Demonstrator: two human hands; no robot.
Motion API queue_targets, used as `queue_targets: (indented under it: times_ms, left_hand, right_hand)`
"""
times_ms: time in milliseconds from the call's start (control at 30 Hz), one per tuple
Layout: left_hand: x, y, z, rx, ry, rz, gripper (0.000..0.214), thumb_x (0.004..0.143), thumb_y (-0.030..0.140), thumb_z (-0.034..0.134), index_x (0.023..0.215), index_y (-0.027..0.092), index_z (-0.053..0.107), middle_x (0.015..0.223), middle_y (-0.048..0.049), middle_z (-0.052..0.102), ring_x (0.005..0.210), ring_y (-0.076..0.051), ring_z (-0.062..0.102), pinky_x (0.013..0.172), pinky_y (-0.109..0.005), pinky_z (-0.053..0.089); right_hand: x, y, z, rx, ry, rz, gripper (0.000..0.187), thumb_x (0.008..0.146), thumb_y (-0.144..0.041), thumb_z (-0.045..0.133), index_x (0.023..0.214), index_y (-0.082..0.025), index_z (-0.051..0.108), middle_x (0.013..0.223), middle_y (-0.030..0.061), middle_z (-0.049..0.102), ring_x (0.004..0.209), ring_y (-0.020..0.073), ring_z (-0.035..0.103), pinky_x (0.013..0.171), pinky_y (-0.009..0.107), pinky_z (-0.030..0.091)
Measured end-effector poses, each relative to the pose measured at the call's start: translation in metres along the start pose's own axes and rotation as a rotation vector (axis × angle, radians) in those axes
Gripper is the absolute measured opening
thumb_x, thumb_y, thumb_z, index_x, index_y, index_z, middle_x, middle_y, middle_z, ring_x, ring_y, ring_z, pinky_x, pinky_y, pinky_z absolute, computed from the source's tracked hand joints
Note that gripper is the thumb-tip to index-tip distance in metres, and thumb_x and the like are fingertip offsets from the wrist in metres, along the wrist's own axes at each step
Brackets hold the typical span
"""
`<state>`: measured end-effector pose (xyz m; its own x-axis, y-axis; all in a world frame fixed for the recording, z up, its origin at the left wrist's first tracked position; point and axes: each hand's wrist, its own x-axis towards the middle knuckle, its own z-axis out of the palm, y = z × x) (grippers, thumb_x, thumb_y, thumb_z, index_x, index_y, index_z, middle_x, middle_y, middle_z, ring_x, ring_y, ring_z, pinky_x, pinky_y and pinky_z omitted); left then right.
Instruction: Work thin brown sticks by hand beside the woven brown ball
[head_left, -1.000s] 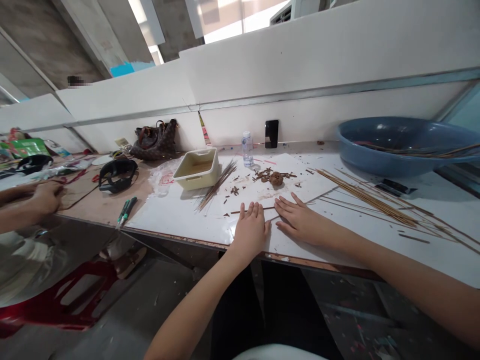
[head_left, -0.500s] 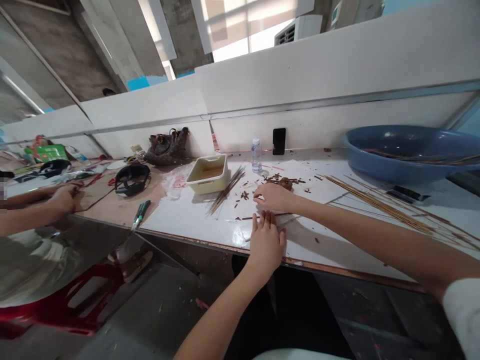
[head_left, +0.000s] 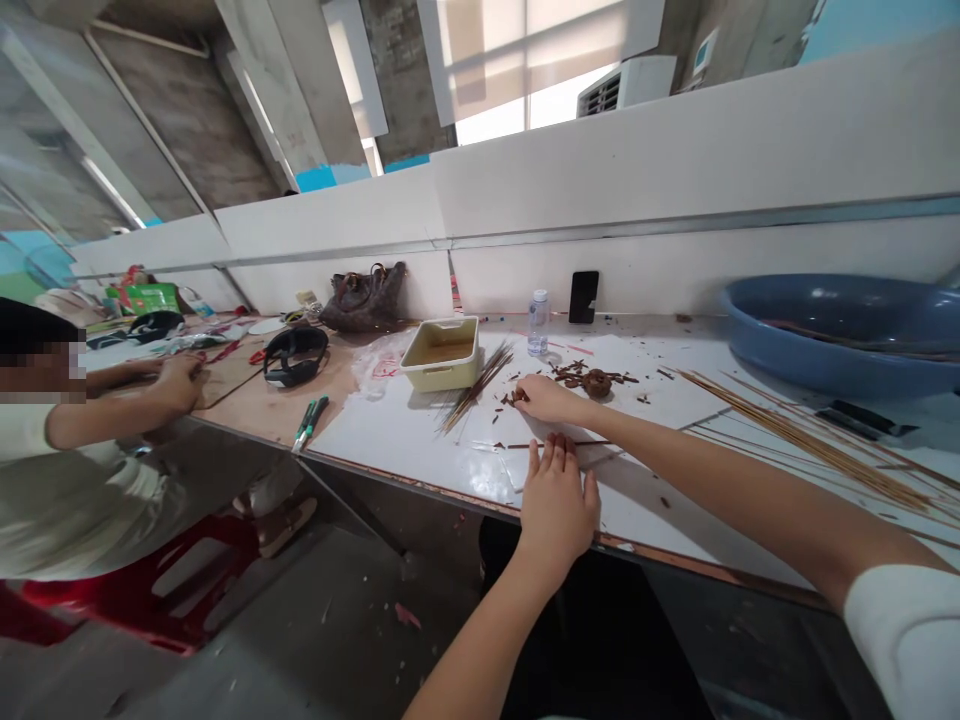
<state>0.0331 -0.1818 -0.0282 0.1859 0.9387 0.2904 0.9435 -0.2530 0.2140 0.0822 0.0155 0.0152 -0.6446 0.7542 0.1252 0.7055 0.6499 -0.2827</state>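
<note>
My left hand [head_left: 556,493] lies flat with fingers stretched out on the white sheet [head_left: 420,435] near the table's front edge, fingertips at a thin brown stick [head_left: 534,444]. My right hand [head_left: 544,398] reaches forward over the sheet, fingers curled and pinched on small brown stick pieces [head_left: 517,397]. Just beyond it lie more brown scraps and a small round woven piece [head_left: 598,381]. A fan of thin dark sticks [head_left: 472,385] lies to the left of my right hand.
A cream tray [head_left: 442,352], a small bottle [head_left: 536,322] and a phone [head_left: 583,296] stand at the back. A blue basin [head_left: 840,330] and long pale sticks [head_left: 802,435] are at right. Green pliers [head_left: 310,419] and black headsets lie left, where another person [head_left: 90,440] sits working.
My right hand left the sheet beside my left hand, reached forward to the brown scraps and closed on some. My left hand stayed flat. The view shifted left.
</note>
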Motion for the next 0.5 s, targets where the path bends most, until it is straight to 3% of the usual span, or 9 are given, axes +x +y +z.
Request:
queue_targets:
  times_ms: [200, 300, 367, 500]
  left_hand:
    - [-0.001, -0.001, -0.005, -0.012, -0.046, -0.017, 0.06, 0.117, 0.038, 0.038, 0.164, 0.003, 0.052, 0.171, -0.0183, 0.052, 0.166, -0.028, 0.04, 0.144, -0.051, 0.021]
    - [0.002, -0.005, -0.004, -0.031, -0.068, 0.005, 0.061, 0.117, 0.037, 0.037, 0.166, 0.004, 0.049, 0.173, -0.017, 0.049, 0.168, -0.026, 0.037, 0.143, -0.052, 0.022]
    - [0.006, -0.008, 0.0, -0.051, -0.067, 0.019, 0.06, 0.116, 0.036, 0.037, 0.166, 0.006, 0.048, 0.173, -0.0167, 0.049, 0.168, -0.027, 0.037, 0.143, -0.054, 0.024]
    - [0.015, -0.01, 0.006, -0.07, -0.05, 0.019, 0.06, 0.115, 0.034, 0.038, 0.168, 0.008, 0.047, 0.174, -0.0186, 0.048, 0.168, -0.03, 0.037, 0.142, -0.058, 0.023]
  right_hand:
    - [-0.025, 0.011, -0.019, 0.045, 0.084, -0.05, 0.013, 0.102, -0.02, 0.066, 0.101, -0.014, 0.077, 0.11, 0.0159, 0.077, 0.094, 0.0253, 0.072, 0.089, 0.034, 0.054]
    - [-0.06, 0.033, -0.035, 0.081, 0.152, -0.12, 0.017, 0.105, -0.025, 0.061, 0.106, -0.017, 0.076, 0.113, 0.0136, 0.073, 0.1, 0.0251, 0.071, 0.097, 0.037, 0.055]
    - [-0.088, 0.051, -0.042, 0.159, 0.277, -0.247, 0.021, 0.108, -0.032, 0.059, 0.106, -0.02, 0.076, 0.112, 0.013, 0.071, 0.096, 0.0258, 0.071, 0.094, 0.041, 0.059]
    - [-0.136, 0.08, -0.038, 0.169, 0.325, -0.296, 0.026, 0.11, -0.04, 0.057, 0.103, -0.024, 0.077, 0.107, 0.0129, 0.071, 0.098, 0.0281, 0.072, 0.091, 0.044, 0.061]
